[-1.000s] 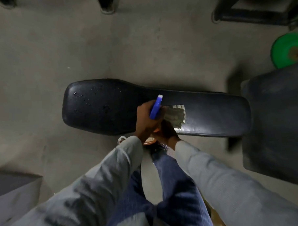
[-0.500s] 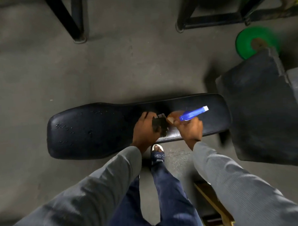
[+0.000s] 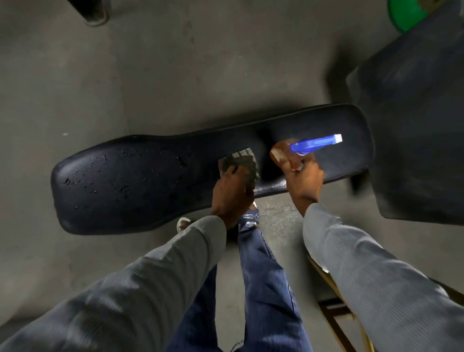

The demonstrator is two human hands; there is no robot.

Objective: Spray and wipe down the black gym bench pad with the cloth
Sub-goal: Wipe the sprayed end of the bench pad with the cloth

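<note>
Black vinyl, beaded with droplets toward its wide left end, covers the bench pad, which lies crosswise over the grey concrete floor. The left hand holds the checked cloth against the pad near its middle, fingers spread over the fabric, so its grip is flat rather than curled (the thumb side is hidden by the cloth). Just beside it, the right hand has its grip wrapped round the spray bottle, whose amber body shows above the fingers and whose blue nozzle points right, over the pad's narrow end. Grey sleeves and blue jeans fill the foreground. A second dark pad sits at the right, with a green weight plate beyond it.
</note>
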